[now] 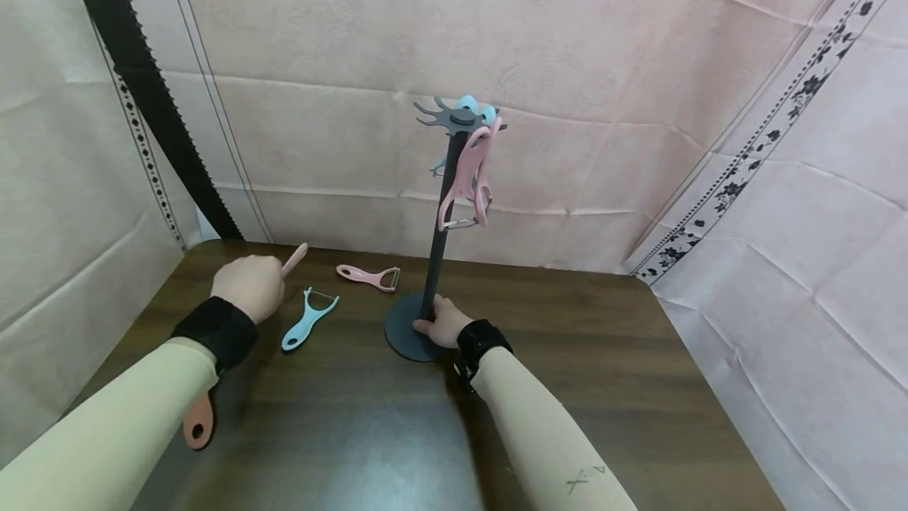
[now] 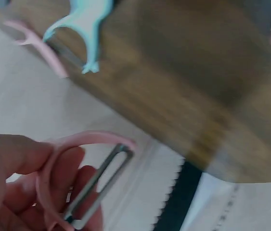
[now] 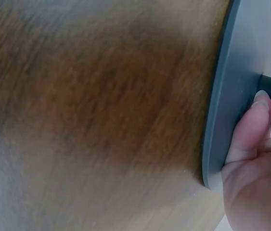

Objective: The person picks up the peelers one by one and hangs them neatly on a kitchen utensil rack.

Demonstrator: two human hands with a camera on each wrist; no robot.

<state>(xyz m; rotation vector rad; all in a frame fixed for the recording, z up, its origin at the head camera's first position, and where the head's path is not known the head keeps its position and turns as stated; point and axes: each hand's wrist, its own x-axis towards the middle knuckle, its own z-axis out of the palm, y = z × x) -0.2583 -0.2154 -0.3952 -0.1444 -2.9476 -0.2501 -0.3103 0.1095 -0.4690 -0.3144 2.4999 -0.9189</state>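
Left hand: pinches pink peeler near tabletop's back-left corner
Right hand: grips stand low
Near back edge: 2nd pink peeler
Near left edge: orange handle

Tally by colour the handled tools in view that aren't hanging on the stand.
Pink: 2 (one pink peeler in the left hand, a second pink peeler on the table)
Blue: 1 (blue peeler, on the table)
Orange-brown: 1 (orange-brown tool, partly hidden in the head view)
Total: 4
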